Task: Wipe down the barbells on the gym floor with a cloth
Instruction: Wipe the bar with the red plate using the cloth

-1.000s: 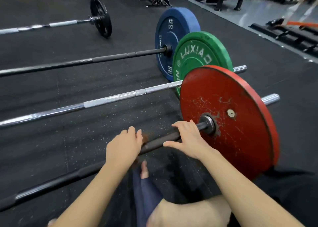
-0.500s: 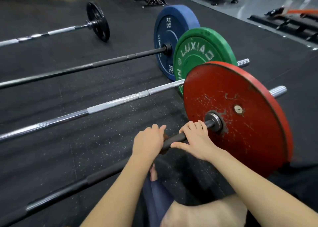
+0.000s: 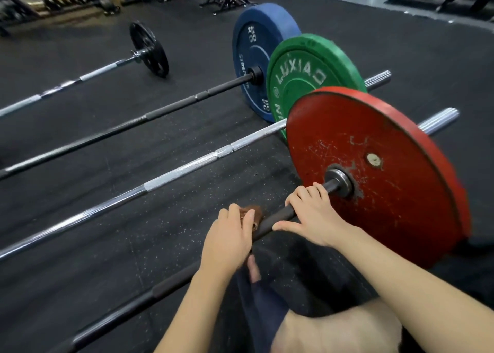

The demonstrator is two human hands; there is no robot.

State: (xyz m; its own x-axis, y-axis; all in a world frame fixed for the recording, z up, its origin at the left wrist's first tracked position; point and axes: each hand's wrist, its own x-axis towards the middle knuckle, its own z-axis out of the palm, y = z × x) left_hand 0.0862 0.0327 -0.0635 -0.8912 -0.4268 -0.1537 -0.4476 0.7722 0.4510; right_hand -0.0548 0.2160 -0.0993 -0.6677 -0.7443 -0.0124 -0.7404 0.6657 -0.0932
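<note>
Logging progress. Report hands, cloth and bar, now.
Left hand grips brown cloth on nearest black bar. Right hand holds same bar beside red plate. Right hand sits between cloth and plate.

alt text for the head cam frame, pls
A person's left hand grips a brown cloth against the black bar of the nearest barbell, while the right hand curls over the bar beside its red plate. Three more barbells lie beyond on the gym floor, bearing a green plate, a blue plate and a small black plate.
</note>
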